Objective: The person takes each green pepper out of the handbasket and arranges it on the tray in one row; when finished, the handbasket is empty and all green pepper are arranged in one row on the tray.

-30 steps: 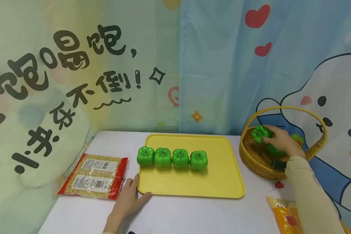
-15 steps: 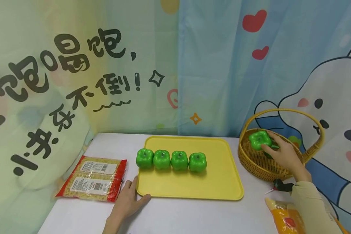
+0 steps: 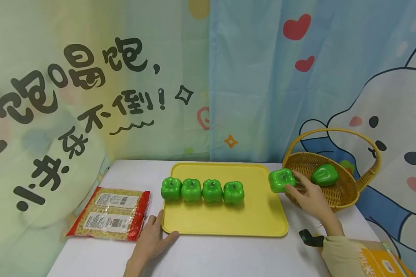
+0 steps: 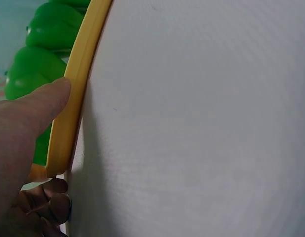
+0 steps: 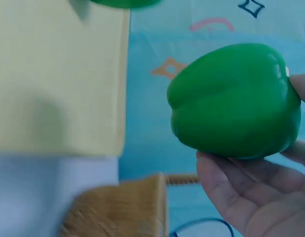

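Observation:
My right hand (image 3: 310,196) holds a green bell pepper (image 3: 282,180) in the air at the tray's right edge. In the right wrist view the fingers and thumb pinch this bell pepper (image 5: 236,103) at its end and underside. A row of several green bell peppers (image 3: 212,191) stands on the yellow tray (image 3: 225,223). At the tray's front left corner rests my left hand (image 3: 151,240). Its thumb touches the rim (image 4: 75,89) in the left wrist view, and the other fingers lie beside the corner. Another green bell pepper (image 3: 324,175) lies in the wicker basket (image 3: 344,192).
The basket's tall handle (image 3: 332,130) arches up behind the right hand. A red-edged bag of yellow grain (image 3: 107,213) lies left of the tray. An orange packet (image 3: 381,263) is partly hidden by the right sleeve. A printed curtain (image 3: 242,77) hangs behind the table.
My right hand has lifted the bell pepper out of the basket and carried it left to the tray's right edge. The left hand has stayed at the tray corner.

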A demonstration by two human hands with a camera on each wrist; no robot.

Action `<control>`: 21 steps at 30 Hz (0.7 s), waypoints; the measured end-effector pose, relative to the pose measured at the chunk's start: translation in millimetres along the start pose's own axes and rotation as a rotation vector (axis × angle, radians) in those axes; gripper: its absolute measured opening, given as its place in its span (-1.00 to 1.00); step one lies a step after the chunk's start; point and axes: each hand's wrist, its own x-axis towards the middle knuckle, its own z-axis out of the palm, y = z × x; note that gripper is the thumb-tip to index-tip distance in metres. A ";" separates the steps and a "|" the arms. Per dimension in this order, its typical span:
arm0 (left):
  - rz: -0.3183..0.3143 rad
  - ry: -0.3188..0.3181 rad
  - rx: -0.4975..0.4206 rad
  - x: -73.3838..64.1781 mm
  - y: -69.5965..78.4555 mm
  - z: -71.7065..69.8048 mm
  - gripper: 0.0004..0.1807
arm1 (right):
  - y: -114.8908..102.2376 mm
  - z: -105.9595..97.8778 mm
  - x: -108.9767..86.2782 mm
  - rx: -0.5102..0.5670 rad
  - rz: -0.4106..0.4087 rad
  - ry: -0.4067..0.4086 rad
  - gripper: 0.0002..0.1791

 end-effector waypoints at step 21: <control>0.001 -0.002 -0.009 -1.1 0.6 -0.7 0.07 | -0.2 90.8 6.0 0.018 0.103 -0.127 -0.25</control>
